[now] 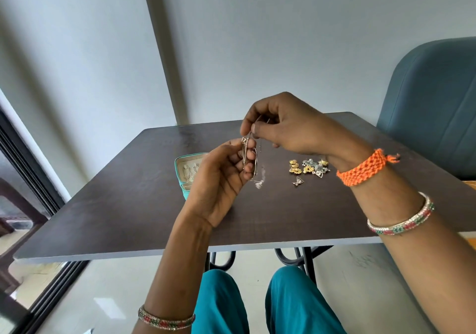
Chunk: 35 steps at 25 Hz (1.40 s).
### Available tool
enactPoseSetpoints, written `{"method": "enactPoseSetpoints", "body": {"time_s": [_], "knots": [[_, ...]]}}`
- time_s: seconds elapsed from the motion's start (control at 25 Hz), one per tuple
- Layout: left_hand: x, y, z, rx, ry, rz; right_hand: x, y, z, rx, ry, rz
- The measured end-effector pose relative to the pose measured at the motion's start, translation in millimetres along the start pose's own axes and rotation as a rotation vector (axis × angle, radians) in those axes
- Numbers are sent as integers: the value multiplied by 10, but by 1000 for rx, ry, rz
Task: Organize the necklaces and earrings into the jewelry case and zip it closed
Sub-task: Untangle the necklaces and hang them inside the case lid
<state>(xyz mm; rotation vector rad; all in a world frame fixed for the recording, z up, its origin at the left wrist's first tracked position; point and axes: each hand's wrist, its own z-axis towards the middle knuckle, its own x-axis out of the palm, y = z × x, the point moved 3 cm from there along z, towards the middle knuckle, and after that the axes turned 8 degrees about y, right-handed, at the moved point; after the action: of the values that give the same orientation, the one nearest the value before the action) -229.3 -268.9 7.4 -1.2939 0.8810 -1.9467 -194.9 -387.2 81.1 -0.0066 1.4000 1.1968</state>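
Dangling between both hands above the middle of the table (128, 217), a thin silver necklace (251, 158) is the piece being worked on. The right hand (288, 124) pinches its upper end between thumb and forefinger, at twelve o'clock from the chain's gathered loops. The left hand (221, 176), palm turned up, curls its fingers round those loops from about seven o'clock. A blurred bit of chain or pendant hangs below at five o'clock; what it is cannot be told.

At nine o'clock from the necklace, partly hidden behind the left hand, the teal jewelry case (184, 171) lies open on the table, with some pale pieces already seated in its upper section. At three o'clock from the necklace, well apart from the case, a small heap of gold and silver earrings (309, 167) lies loose on the dark tabletop, one piece (298, 181) just beside it.

Judging from this, the step in hand is gathering or untangling the necklace before stowing it. The next move likely calls for carrying the chain over to the case without letting the loops knot, then laying it in a free spot. The earrings and the zip are yet to be dealt with, so the task seems roughly midway at best.
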Motion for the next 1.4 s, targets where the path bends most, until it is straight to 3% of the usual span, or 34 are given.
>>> {"method": "enactPoseSetpoints", "body": {"time_s": [0.12, 0.36, 0.6, 0.88, 1.08, 1.24, 1.4], "knots": [[-23, -10, -20, -9, 5, 26, 77, -93, -12, -17, -35, 116], [-75, 54, 7, 46, -5, 221, 169, -282, -52, 37, -15, 657], [-51, 83, 23, 47, -14, 160, 217, -324, -37, 34, -34, 598], [-105, -14, 15, 109, -131, -335, 397, -460, -120, 100, 202, 789], [-201, -67, -49, 286, -218, -563, 602, -565, -193, 90, 251, 1007], [-250, 8, -67, 295, -321, -510, 632, -519, -175, 98, 116, 1348], [-351, 83, -45, 202, -428, -358, 617, -506, -126, 153, -64, 1373]]}}
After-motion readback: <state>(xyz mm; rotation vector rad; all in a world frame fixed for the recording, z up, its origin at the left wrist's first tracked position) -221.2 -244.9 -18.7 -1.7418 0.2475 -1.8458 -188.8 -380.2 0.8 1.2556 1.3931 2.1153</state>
